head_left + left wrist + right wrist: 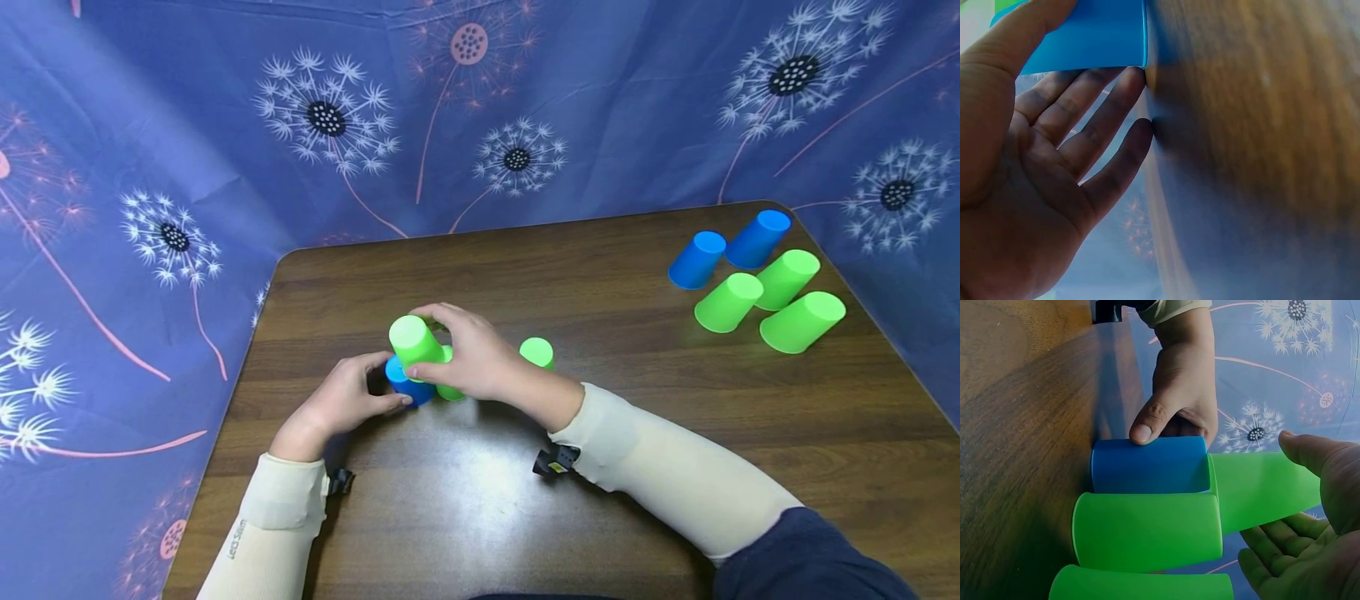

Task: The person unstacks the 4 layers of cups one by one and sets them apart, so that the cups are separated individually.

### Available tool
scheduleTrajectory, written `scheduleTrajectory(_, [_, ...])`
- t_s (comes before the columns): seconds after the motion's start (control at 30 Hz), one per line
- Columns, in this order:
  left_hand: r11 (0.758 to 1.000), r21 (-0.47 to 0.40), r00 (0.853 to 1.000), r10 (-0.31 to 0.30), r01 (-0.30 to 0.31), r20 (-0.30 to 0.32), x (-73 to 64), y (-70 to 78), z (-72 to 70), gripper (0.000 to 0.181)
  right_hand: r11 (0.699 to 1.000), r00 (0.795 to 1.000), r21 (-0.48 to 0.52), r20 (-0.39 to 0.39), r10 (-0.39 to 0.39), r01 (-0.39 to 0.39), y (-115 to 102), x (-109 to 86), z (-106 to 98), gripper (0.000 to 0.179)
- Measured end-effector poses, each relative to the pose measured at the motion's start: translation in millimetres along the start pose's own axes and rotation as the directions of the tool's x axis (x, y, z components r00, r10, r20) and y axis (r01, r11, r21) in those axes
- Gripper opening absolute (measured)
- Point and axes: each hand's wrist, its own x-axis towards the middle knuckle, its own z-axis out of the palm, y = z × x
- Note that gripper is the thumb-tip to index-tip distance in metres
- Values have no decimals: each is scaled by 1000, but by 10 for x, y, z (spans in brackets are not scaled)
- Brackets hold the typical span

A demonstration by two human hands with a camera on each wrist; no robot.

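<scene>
A blue cup (411, 385) stands upside down beside an upside-down green cup (1147, 528). My left hand (337, 402) holds the blue cup low at its side, thumb at the front, fingers at the back; its palm (1029, 187) shows in the left wrist view. A second green cup (415, 340), also bottom up, rests with its rim across the tops of these two. My right hand (480, 354) has thumb and fingers around it on opposite sides. Another green cup (537, 352) stands to the right, partly behind the right wrist.
Two blue cups (697, 260) and three green cups (802, 323) stand upside down at the back right of the wooden table (600, 275). A blue dandelion-print cloth (420, 108) hangs behind the table and along its left side.
</scene>
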Motion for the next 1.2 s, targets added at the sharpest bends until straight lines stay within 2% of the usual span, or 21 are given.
scheduleTrajectory(0.73, [1000,-3,1000,-1,1,2,10,17,0,52,1000,1000,10,-25,-3,3,27,32,13,58])
scheduleTrajectory(0.97, [1000,7,1000,-4,4,3,13,7,3,55,999,997,39,-75,21,-18,20,-24,-99,61])
scheduleTrajectory(1.2, [1000,17,1000,-11,11,3,3,7,3,55,997,992,78,-130,6,4,56,-89,-244,59])
